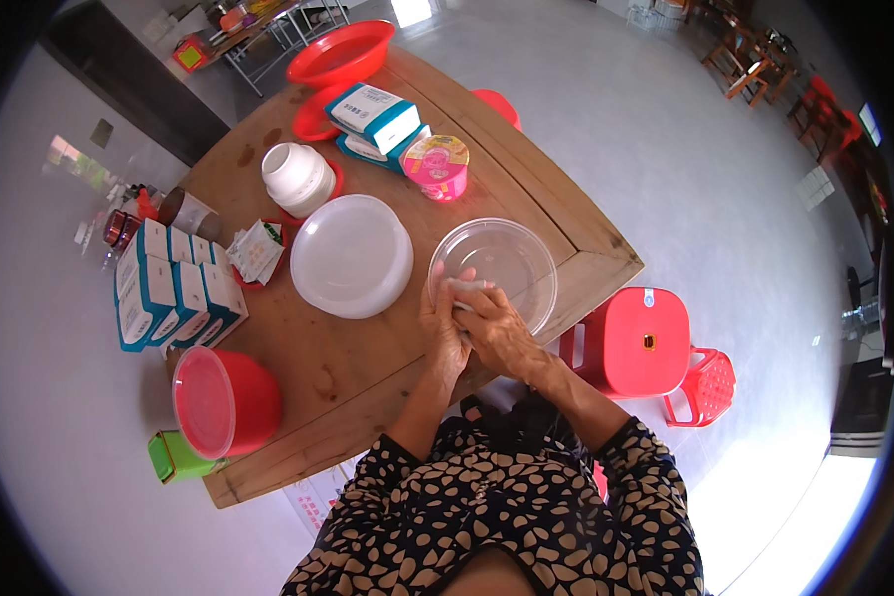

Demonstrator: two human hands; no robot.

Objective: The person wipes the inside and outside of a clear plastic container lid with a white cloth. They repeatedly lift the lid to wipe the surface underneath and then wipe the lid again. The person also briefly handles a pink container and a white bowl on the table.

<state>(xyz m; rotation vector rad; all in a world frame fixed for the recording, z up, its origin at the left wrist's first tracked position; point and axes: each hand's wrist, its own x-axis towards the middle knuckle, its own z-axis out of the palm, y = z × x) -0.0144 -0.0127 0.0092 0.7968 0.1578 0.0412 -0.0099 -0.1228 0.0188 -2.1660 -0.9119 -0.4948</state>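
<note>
View: seen from above the person's head, looking down at a square wooden table (368,368) on a pale tiled floor.

Hands: the left hand (445,328) and right hand (497,333) are pressed together just below the middle of the view, at the near edge of the table.

Grip: both hands are closed together around a small white object (464,288), which peeks out above the fingers; what it is cannot be told.

Clear bowl: an empty clear plastic bowl (512,253) sits directly at 12 o'clock from the hands, touching or just under the fingertips.

White lidded container: a round white container (353,255) lies at 10 o'clock from the hands, just beside the clear bowl.

Pink cup: a pink sealed cup (437,166) with a colourful top stands at 12 o'clock, beyond the clear bowl.

White jar: a white jar (296,177) stands at 11 o'clock, on a red saucer.

Teal and white boxes: two stacked boxes (377,119) sit far back at 11 o'clock; a row of similar boxes (174,293) stands at 9 o'clock by the table's left edge.

Sachets: a small pile of white packets (256,250) lies between the box row and the white container.

Red bowls: a red basin (340,52) sits at the far corner; a red tub with a clear lid (223,400) is at 8 o'clock, near a green box (174,457).

Stools: red plastic stools (636,343) stand at 3 o'clock, off the table.

Clothing: the person wears a dark top with pale petal shapes (507,517).
</note>
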